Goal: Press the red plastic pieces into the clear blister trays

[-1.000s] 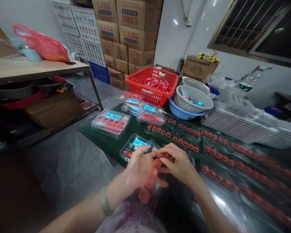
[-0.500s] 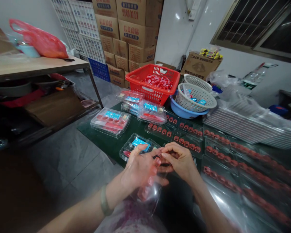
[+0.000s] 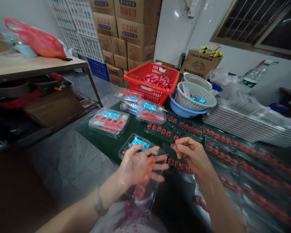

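Note:
My left hand [image 3: 138, 166] is palm up with its fingers spread. Small red pieces [image 3: 139, 191] in a row show across its palm and below it, in a clear plastic tray [image 3: 151, 195]; whether the hand bears this tray I cannot tell. My right hand [image 3: 192, 153] is closed, pinching a small translucent red piece [image 3: 175, 148] between thumb and fingertips, a little apart from the left fingers. Just beyond the left hand lies a clear pack with a blue card [image 3: 140, 143]. Under the right hand, a row of red pieces [image 3: 180, 165] sits in another tray.
Filled clear packs [image 3: 109, 121] lie along the green table's left side. Behind them stand a red basket [image 3: 151, 94] of wrapped pieces and grey colanders [image 3: 196, 105] over a blue basin [image 3: 184, 111]. Trays with red pieces [image 3: 223, 157] and stacked clear trays [image 3: 242, 124] fill the right.
My right hand has moved right, away from the left fingers, with a small red piece in its pinch. My left fingers have spread wider.

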Motion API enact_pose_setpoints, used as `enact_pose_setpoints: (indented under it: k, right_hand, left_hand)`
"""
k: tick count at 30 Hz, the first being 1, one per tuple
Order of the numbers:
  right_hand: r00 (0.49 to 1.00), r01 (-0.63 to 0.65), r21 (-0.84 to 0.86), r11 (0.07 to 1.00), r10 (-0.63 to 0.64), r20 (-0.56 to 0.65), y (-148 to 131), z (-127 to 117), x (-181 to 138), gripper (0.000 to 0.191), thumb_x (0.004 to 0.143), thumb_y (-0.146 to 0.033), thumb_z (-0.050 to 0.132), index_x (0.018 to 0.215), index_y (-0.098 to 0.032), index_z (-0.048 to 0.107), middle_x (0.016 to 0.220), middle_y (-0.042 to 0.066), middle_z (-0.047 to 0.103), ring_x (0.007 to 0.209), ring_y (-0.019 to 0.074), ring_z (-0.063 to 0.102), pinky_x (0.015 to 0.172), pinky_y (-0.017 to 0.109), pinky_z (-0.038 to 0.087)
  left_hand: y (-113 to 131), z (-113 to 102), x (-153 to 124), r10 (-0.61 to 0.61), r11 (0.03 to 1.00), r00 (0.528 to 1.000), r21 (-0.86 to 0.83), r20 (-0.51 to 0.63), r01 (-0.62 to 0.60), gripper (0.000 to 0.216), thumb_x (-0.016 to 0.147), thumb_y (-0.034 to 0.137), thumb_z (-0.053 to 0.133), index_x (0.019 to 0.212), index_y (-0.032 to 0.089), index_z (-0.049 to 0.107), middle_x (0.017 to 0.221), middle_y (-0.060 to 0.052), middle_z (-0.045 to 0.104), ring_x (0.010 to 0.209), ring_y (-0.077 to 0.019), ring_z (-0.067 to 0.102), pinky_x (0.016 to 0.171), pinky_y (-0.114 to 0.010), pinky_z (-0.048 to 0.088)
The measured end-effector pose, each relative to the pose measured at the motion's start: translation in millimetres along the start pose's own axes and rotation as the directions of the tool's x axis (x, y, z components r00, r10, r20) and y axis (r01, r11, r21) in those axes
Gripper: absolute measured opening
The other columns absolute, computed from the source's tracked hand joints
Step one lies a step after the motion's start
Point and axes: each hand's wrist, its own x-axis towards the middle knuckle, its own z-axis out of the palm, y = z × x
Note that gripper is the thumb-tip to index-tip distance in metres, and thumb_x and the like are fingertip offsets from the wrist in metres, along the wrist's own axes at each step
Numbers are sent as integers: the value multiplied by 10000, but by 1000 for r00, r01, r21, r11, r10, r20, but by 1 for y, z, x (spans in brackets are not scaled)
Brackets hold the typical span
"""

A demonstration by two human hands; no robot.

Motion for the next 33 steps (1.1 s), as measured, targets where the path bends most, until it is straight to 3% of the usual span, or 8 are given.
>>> enact_pose_setpoints:
  k: [6,10,17,23,24,26,28,33]
  right_hand:
    - [1000,-23,154,988,21,13,1,-2,-6,112,688,-218,634,777,-181,575,659,-19,553,537,83,500,495,221,423]
    - [999,-33,199,979,34,0,3,0,-9,137,689,-231,636,801,-187,572,665,-18,555,534,85,497,492,225,423]
    - [998,-55,282,958,61,-10,4,4,-20,198,687,-234,641,862,-193,558,668,-24,573,520,77,521,510,220,427]
    - [958,130,136,982,-89,-271,11,27,-31,207,678,-250,643,851,-182,552,683,-8,574,543,99,533,530,248,451]
    - [931,169,70,983,-136,-339,11,34,-33,205,687,-252,634,861,-182,550,703,-1,575,568,106,540,550,256,459]
    - [873,234,-65,970,-239,-425,13,48,-37,188,709,-248,611,873,-185,545,776,19,577,663,132,560,614,281,474]
    - [824,304,-172,937,-349,-447,14,62,-40,140,726,-223,590,852,-189,540,860,40,564,780,156,558,690,302,471]
    - [754,445,-413,795,-581,-305,17,80,-47,102,744,-110,544,764,-210,550,861,26,544,821,149,535,738,291,437]
  left_hand:
    - [18,-2,9,140,983,981,137,-138,-121,346,712,204,478,1033,77,512,1028,-200,568,994,-332,521,821,-478,356]
    - [23,5,21,357,879,894,421,-273,-222,308,678,49,515,982,83,489,849,-149,616,743,-246,612,693,-435,445]
    - [36,0,54,707,390,691,897,-149,-205,355,607,81,625,947,118,531,777,-53,574,611,-147,563,544,-270,435]
    - [35,19,39,870,-77,463,973,172,-216,392,560,167,696,943,192,618,1087,-63,511,1069,-246,405,828,-287,375]
    - [27,26,33,861,-40,481,964,167,-263,317,595,191,681,908,190,634,1059,-59,529,1032,-232,436,819,-282,381]
    - [9,38,22,746,189,662,932,68,-309,187,670,230,631,846,169,646,891,-52,596,822,-182,535,713,-271,419]
    - [-10,44,17,650,415,760,845,-15,-338,173,689,238,622,840,155,638,796,-46,619,683,-146,549,634,-258,423]
    - [-29,36,16,673,590,727,691,-136,-417,111,664,173,654,770,147,634,760,-22,615,693,-119,547,663,-230,411]
